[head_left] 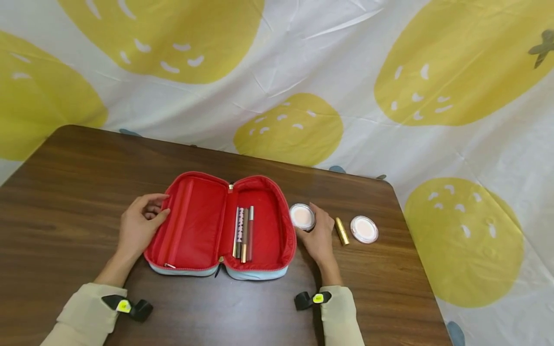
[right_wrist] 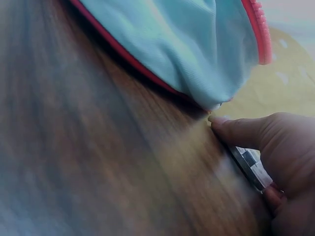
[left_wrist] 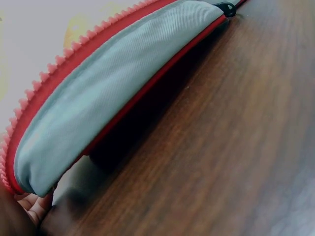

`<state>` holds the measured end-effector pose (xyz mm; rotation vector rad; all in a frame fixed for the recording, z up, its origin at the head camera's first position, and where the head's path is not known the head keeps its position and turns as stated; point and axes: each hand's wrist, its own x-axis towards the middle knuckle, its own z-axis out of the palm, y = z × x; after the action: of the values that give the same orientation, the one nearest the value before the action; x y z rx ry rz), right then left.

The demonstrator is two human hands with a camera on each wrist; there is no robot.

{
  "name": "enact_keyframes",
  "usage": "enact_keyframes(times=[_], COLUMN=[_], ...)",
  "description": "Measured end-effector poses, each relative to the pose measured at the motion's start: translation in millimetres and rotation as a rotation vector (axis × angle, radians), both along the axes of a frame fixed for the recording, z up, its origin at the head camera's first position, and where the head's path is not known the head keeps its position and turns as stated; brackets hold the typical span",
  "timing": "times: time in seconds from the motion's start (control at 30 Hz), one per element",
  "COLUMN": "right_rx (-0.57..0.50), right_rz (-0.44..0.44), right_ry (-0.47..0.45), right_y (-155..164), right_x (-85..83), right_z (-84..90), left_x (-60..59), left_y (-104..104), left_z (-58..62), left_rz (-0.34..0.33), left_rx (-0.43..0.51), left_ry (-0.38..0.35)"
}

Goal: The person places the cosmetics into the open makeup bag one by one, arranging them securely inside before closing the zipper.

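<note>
An open red pouch with a pale blue outside lies flat on the brown table. Its right half holds three slim tubes. My left hand rests against the pouch's left rim, fingers loosely curled, holding nothing. My right hand grips a round compact just right of the pouch; in the right wrist view my fingers pinch the compact's edge beside the blue pouch wall.
A gold lipstick tube and a second round compact lie right of my right hand. A white cloth with yellow strawberry shapes hangs behind the table. The table's right edge runs close to the compact.
</note>
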<state>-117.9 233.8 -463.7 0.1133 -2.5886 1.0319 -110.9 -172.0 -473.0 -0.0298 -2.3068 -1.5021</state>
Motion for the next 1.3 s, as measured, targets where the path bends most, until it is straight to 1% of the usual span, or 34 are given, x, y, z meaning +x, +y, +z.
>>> enact_keyframes(times=[0.07,0.27,0.7,0.93,1.2,1.3], right_rx=[0.000,-0.047,-0.089,-0.077,-0.142,-0.151], right_rz=[-0.010,-0.049,-0.064,-0.063,-0.103,-0.119], right_ry=[-0.008,-0.077,-0.104,-0.088,-0.128,-0.120], right_y=[0.2,0.2,-0.7,-1.0,0.0,0.9], right_x=[0.2,0.4,-1.4,-1.2,2.8,3.1], right_z=[0.6,2.1,3.6,4.1,9.9,12.0], left_x=[0.0,0.1,0.5,1.2,1.4,1.3], left_y=[0.6,0.6,-0.8,-0.3,1.3,1.1], left_z=[0.0,-0.1,1.3,1.5,1.4,1.3], left_rz=[-0.003,-0.006,0.000,0.003,0.000,0.001], left_rx=[0.002,0.013,0.011,0.013,0.008,0.001], left_ry=[0.001,0.001,0.008,0.002,0.001,0.002])
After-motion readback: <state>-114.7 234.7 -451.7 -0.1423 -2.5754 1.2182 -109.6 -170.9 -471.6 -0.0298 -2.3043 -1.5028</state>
